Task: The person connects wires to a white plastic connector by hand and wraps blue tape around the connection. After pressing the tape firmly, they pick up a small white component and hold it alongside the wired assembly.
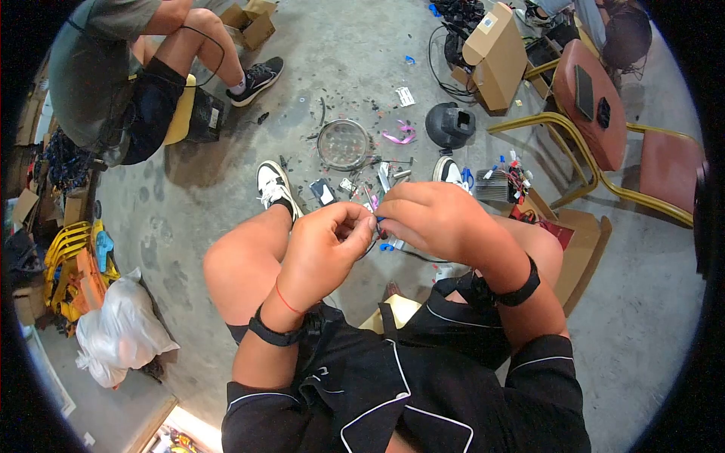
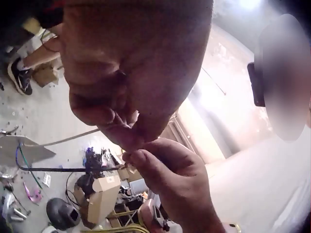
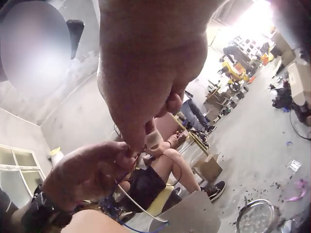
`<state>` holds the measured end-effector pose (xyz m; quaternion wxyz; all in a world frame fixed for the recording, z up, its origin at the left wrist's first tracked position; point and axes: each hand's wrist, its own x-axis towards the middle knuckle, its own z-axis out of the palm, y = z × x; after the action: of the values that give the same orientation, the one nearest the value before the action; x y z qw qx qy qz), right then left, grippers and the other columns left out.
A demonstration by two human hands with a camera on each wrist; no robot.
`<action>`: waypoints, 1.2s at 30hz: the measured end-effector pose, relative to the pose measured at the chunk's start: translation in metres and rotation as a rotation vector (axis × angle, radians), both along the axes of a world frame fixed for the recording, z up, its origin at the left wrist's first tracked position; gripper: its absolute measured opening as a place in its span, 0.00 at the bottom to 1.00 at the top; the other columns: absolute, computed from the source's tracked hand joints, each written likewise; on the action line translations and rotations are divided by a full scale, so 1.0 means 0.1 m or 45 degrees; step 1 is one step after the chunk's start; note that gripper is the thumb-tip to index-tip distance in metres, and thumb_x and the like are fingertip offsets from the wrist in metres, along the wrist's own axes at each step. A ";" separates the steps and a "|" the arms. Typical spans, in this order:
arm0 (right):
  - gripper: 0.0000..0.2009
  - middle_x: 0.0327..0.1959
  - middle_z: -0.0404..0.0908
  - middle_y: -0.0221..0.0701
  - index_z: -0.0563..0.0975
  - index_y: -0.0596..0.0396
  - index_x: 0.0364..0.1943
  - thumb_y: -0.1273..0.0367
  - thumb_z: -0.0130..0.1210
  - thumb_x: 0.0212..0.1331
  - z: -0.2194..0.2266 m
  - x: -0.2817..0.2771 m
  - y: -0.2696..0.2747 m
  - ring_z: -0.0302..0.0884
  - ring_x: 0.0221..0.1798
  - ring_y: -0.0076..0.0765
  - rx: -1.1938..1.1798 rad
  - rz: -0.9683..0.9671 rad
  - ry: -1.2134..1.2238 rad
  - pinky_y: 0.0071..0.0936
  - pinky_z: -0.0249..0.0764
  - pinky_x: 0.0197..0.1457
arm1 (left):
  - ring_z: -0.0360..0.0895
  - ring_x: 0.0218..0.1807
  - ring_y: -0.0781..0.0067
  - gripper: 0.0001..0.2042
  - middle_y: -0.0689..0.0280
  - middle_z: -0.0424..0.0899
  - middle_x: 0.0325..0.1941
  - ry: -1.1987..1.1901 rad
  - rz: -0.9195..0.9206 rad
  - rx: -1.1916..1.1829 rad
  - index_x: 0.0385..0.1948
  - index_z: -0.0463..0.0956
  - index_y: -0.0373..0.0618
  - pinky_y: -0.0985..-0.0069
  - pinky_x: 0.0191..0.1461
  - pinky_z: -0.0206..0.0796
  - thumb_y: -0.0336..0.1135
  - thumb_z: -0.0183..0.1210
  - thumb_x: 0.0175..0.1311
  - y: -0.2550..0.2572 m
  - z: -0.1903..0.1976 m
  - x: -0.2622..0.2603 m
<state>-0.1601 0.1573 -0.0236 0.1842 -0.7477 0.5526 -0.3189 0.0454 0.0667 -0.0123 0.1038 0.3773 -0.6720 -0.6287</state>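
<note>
In front of the lap, my left hand (image 1: 325, 245) and right hand (image 1: 438, 223) meet at the fingertips. Between them is a thin cable; in the left wrist view its dark length (image 2: 63, 170) leads off to the left from the pinched fingertips. A pale wire (image 3: 133, 201) runs down from the fingers in the right wrist view, with a blue wire (image 3: 141, 229) below it. My left thumb and fingers pinch the work from one side. On the other side, my right thumb (image 2: 146, 165) and forefinger pinch it. The fingers hide the join itself.
On the floor ahead lie a round clear dish (image 1: 343, 144), pink strips (image 1: 399, 133), a black welding mask (image 1: 448, 125) and scattered small parts. A cardboard box (image 1: 495, 57) and red chairs (image 1: 589, 98) stand right. Another person (image 1: 113, 83) sits left; a white bag (image 1: 124, 328) lies nearer.
</note>
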 end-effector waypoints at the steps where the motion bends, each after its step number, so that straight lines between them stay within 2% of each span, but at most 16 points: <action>1: 0.09 0.38 0.84 0.35 0.82 0.54 0.40 0.70 0.67 0.56 0.00 0.00 0.00 0.84 0.38 0.45 -0.001 0.000 0.000 0.38 0.80 0.39 | 0.78 0.32 0.84 0.07 0.70 0.83 0.31 0.024 0.049 0.192 0.38 0.82 0.35 0.81 0.34 0.70 0.31 0.63 0.73 -0.01 0.01 -0.01; 3: 0.10 0.38 0.81 0.36 0.80 0.56 0.39 0.67 0.59 0.56 0.00 0.01 0.00 0.84 0.39 0.44 -0.187 0.031 0.246 0.39 0.81 0.40 | 0.78 0.33 0.84 0.07 0.70 0.84 0.32 0.051 0.070 0.264 0.39 0.82 0.34 0.81 0.34 0.70 0.31 0.62 0.74 -0.02 -0.03 -0.01; 5: 0.11 0.37 0.81 0.36 0.80 0.57 0.38 0.67 0.58 0.54 0.03 0.03 0.01 0.84 0.38 0.43 -0.208 0.038 0.340 0.39 0.80 0.40 | 0.79 0.33 0.84 0.08 0.70 0.84 0.32 0.076 0.088 0.338 0.40 0.82 0.34 0.81 0.34 0.71 0.31 0.62 0.74 -0.02 -0.04 -0.01; 7: 0.12 0.37 0.80 0.36 0.80 0.57 0.38 0.67 0.56 0.52 0.04 0.04 0.01 0.84 0.38 0.42 -0.228 0.040 0.434 0.38 0.80 0.40 | 0.79 0.31 0.80 0.06 0.66 0.86 0.32 0.043 -0.006 0.019 0.41 0.83 0.35 0.80 0.34 0.71 0.29 0.64 0.71 -0.02 -0.04 -0.01; 8: 0.11 0.36 0.79 0.35 0.80 0.57 0.38 0.67 0.57 0.53 0.04 0.04 0.02 0.83 0.38 0.42 -0.173 0.038 0.396 0.38 0.80 0.40 | 0.79 0.31 0.80 0.06 0.66 0.86 0.32 0.044 -0.011 0.018 0.41 0.83 0.35 0.80 0.34 0.71 0.29 0.64 0.71 -0.02 -0.04 -0.02; 10: 0.11 0.35 0.79 0.35 0.80 0.58 0.38 0.67 0.57 0.53 0.04 0.04 0.04 0.83 0.37 0.42 -0.114 0.034 0.359 0.38 0.80 0.40 | 0.80 0.29 0.72 0.06 0.62 0.88 0.33 0.111 -0.158 -0.779 0.40 0.84 0.36 0.77 0.35 0.71 0.28 0.66 0.66 -0.01 -0.01 -0.03; 13: 0.11 0.37 0.81 0.37 0.81 0.58 0.39 0.68 0.56 0.55 0.01 0.02 0.03 0.84 0.40 0.45 -0.128 0.044 0.287 0.39 0.81 0.42 | 0.81 0.29 0.66 0.06 0.59 0.87 0.32 0.091 -0.169 -0.853 0.37 0.85 0.37 0.75 0.34 0.71 0.27 0.68 0.62 -0.04 0.05 -0.03; 16: 0.10 0.39 0.82 0.38 0.81 0.58 0.42 0.69 0.59 0.58 0.00 0.02 0.02 0.85 0.42 0.47 -0.144 0.014 0.117 0.41 0.81 0.44 | 0.81 0.29 0.69 0.05 0.61 0.87 0.30 0.093 -0.095 -0.743 0.36 0.85 0.37 0.74 0.34 0.71 0.28 0.68 0.63 -0.04 0.09 -0.04; 18: 0.09 0.41 0.83 0.38 0.81 0.56 0.44 0.69 0.62 0.61 0.12 0.02 0.01 0.85 0.44 0.49 0.017 -0.079 -0.113 0.41 0.81 0.45 | 0.81 0.29 0.71 0.05 0.62 0.87 0.30 0.084 -0.069 -0.659 0.36 0.85 0.37 0.74 0.34 0.71 0.28 0.68 0.63 -0.02 0.10 -0.04; 22: 0.09 0.40 0.82 0.37 0.81 0.54 0.42 0.68 0.64 0.62 0.12 -0.02 0.00 0.84 0.42 0.50 0.040 -0.081 -0.148 0.41 0.81 0.44 | 0.81 0.29 0.74 0.04 0.63 0.86 0.29 0.085 -0.014 -0.521 0.35 0.85 0.37 0.76 0.35 0.71 0.28 0.67 0.65 -0.02 0.09 -0.05; 26: 0.10 0.41 0.85 0.37 0.83 0.55 0.42 0.72 0.67 0.56 0.08 -0.02 0.00 0.86 0.41 0.47 0.000 -0.069 -0.073 0.38 0.82 0.43 | 0.81 0.29 0.75 0.04 0.62 0.87 0.29 0.066 -0.040 -0.473 0.35 0.85 0.37 0.76 0.35 0.71 0.28 0.68 0.65 -0.02 0.08 -0.05; 32: 0.09 0.41 0.85 0.37 0.82 0.55 0.41 0.73 0.66 0.55 0.11 -0.02 0.01 0.85 0.41 0.48 0.076 -0.072 -0.003 0.37 0.82 0.43 | 0.83 0.31 0.69 0.06 0.60 0.88 0.33 0.098 -0.064 -0.765 0.39 0.85 0.38 0.75 0.35 0.72 0.27 0.69 0.63 0.01 0.07 -0.09; 34: 0.09 0.41 0.85 0.38 0.82 0.55 0.41 0.72 0.66 0.56 0.09 -0.03 -0.01 0.85 0.40 0.48 0.086 -0.073 0.000 0.37 0.82 0.44 | 0.83 0.31 0.66 0.07 0.59 0.87 0.34 0.157 -0.198 -1.186 0.40 0.85 0.39 0.75 0.36 0.73 0.26 0.69 0.63 -0.04 -0.01 -0.07; 36: 0.10 0.40 0.82 0.40 0.81 0.55 0.42 0.65 0.64 0.62 0.01 -0.05 -0.06 0.83 0.43 0.50 -0.017 -0.125 -0.236 0.40 0.80 0.46 | 0.84 0.33 0.65 0.07 0.59 0.87 0.34 0.169 -0.143 -1.123 0.41 0.84 0.39 0.73 0.36 0.74 0.26 0.68 0.63 -0.04 -0.05 -0.06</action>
<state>-0.1656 0.1518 -0.0223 0.2136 -0.6882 0.5670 -0.3992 0.0392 0.0630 -0.0169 0.2633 0.2186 -0.8871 -0.3097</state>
